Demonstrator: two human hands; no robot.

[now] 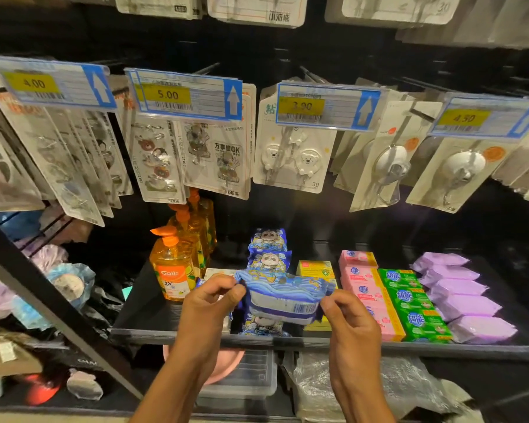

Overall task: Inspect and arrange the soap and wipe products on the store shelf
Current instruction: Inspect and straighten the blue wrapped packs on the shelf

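I am inspecting: left hand (209, 303) and right hand (347, 319) are each pinching an end of the blue wipe pack (283, 296) above the shelf (153, 312). Next, I judge, it needs reseating in its row (269, 248).

Dim store scene, black backing swallows detail. Light from above and front: price tags (177, 96) and hook cards (290, 160) bright, cards at 12 o'clock washed out. Deep shadow over shelf (153, 306) rear. Centre wipe pack (283, 296) fairly sharp. Strong fisheye bending at 3 and 9 o'clock; edges soft, smeared.
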